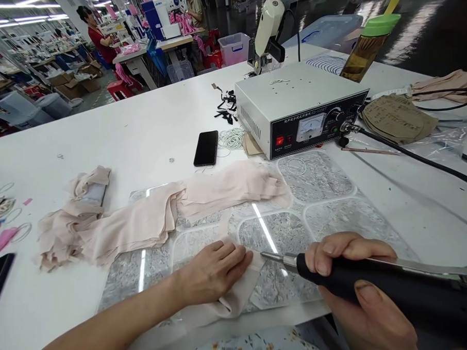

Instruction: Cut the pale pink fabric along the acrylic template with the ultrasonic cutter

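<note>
My right hand is wrapped round the black handle of a corded ultrasonic handpiece, whose pointed metal tip reaches left to the edge of a pale pink fabric piece. With its fingers curled and pressed together, my left hand grips that fabric against a grey marble-patterned mat. The fabric's lower end is folded over near the mat's front edge. Beyond my left hand lie stacked pale pink fabric strips, running left into a crumpled bundle.
A white control box with a dial stands at the back right, its black cable crossing the right side. Near it are a phone, green cord, a tilted bottle and brown paper pieces. Co-workers sew farther off.
</note>
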Demonstrator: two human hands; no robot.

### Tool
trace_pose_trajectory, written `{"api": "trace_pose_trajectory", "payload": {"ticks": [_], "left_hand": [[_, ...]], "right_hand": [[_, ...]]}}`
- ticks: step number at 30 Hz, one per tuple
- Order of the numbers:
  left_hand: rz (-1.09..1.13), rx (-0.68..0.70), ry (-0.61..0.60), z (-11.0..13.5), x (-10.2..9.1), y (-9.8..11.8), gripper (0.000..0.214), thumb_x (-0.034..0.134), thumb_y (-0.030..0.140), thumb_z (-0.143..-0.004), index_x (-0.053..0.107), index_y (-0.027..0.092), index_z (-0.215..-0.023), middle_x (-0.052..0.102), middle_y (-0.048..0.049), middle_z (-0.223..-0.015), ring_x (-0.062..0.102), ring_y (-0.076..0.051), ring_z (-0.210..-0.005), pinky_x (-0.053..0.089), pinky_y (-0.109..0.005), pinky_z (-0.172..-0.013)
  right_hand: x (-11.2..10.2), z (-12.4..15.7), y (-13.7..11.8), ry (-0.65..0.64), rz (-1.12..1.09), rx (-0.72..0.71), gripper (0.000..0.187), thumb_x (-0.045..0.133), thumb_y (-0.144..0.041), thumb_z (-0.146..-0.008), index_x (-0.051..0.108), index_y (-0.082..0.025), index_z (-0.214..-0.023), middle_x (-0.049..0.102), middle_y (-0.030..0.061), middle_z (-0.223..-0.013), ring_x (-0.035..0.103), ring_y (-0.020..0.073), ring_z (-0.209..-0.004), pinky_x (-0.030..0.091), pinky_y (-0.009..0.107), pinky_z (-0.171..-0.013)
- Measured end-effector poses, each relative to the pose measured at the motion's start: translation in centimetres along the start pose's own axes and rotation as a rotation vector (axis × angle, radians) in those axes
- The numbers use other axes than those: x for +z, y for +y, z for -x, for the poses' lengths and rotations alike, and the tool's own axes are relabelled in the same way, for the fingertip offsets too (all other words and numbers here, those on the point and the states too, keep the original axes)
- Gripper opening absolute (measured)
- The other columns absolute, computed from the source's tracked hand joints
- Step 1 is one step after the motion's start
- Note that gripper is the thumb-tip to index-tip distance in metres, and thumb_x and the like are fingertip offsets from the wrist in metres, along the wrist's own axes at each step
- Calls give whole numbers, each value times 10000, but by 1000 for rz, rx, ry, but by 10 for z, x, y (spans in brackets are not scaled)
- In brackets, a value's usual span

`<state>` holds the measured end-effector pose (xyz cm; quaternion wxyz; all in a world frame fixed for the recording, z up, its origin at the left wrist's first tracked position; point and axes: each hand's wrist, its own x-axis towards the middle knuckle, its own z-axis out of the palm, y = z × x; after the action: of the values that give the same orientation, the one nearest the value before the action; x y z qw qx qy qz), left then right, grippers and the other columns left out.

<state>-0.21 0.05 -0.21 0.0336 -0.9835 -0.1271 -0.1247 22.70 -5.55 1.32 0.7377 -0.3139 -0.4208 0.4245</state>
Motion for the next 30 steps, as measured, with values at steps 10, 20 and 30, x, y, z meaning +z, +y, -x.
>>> {"api": "trace_pose_trajectory", "payload": {"ticks": [10,20,30], "left_hand": [[-19,-1,8,1,2,1,281,302,86,-1007,529,4,-1151,631,-152,-956,577,-181,-768,516,-302,-600],[-5,18,47,-2,-1,0,252,348,59,-986,541,-24,-1125,624,-151,-937,585,-183,-739,510,-308,-590],[1,7,42,0,2,1,274,326,103,-1009,541,-8,-1139,628,-145,-941,586,-178,-756,527,-305,-628]], "right_hand": [[-2,0,3,-10,-7,6,88,592,-274,-850,587,-229,-926,515,7,-835,532,112,-630,539,304,-600],[-7,2,0,-9,27,18,95,601,-285,-836,595,-230,-912,520,17,-818,525,122,-618,533,316,-573],[3,1,0,-14,2,26,77,606,-268,-840,589,-225,-901,519,8,-820,537,112,-626,545,294,-588]]}}
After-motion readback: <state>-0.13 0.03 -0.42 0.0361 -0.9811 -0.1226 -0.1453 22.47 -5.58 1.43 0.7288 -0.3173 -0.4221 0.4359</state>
